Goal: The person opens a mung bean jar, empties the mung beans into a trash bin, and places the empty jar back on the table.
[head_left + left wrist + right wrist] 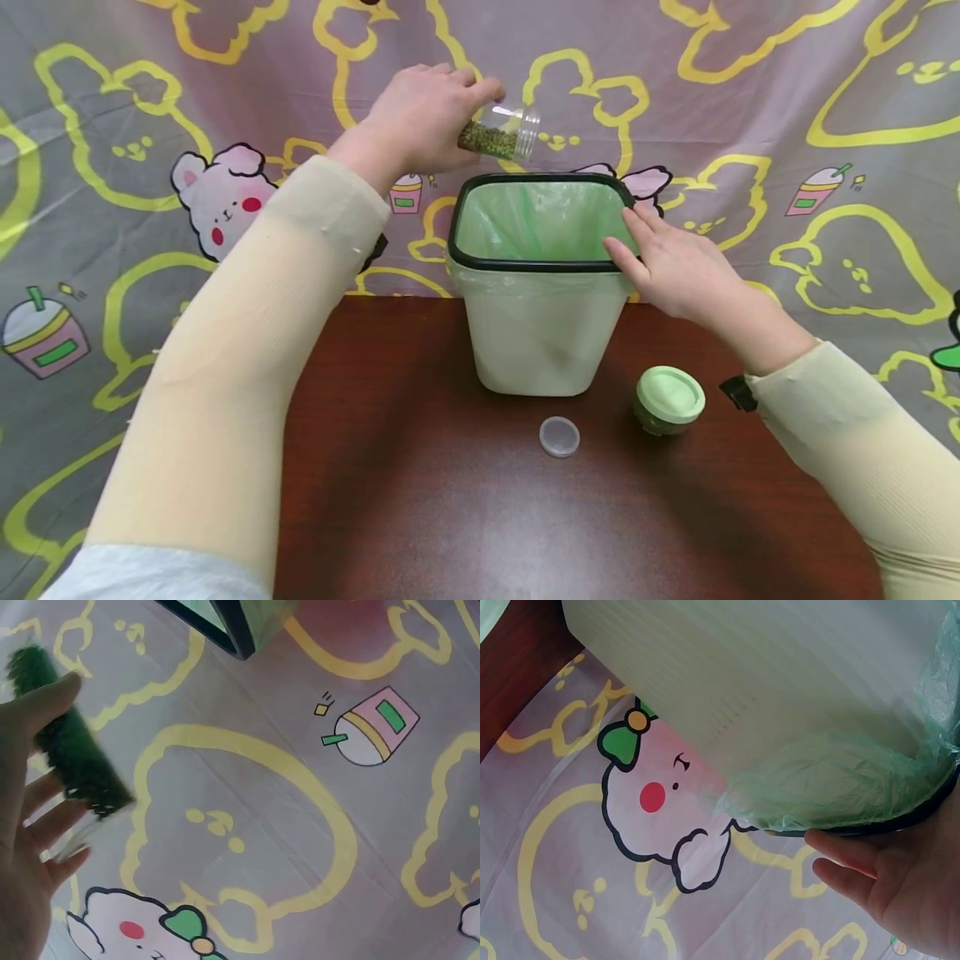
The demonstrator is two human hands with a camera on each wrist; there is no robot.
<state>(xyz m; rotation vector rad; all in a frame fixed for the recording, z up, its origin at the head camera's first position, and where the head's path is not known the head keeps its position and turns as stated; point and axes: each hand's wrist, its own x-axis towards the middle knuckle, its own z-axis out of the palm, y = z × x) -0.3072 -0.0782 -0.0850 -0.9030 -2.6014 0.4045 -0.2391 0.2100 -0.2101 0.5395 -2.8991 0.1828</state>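
My left hand (427, 117) grips a clear jar (501, 132) holding green bits, tipped on its side above the left part of a pale bin (540, 333). The jar's open mouth points right. In the left wrist view the fingers of my left hand (37, 787) wrap the jar (75, 742). The bin has a black rim (540, 266) and a green liner bag (540, 221). My right hand (678, 262) rests on the rim's right side with fingers extended; in the right wrist view that hand (900, 877) touches the rim beside the liner (832, 780).
A round clear lid (559, 437) lies on the dark brown table (450, 517) in front of the bin. Right of it stands a small container with a light green lid (670, 394). A patterned cloth (847, 275) hangs behind the table.
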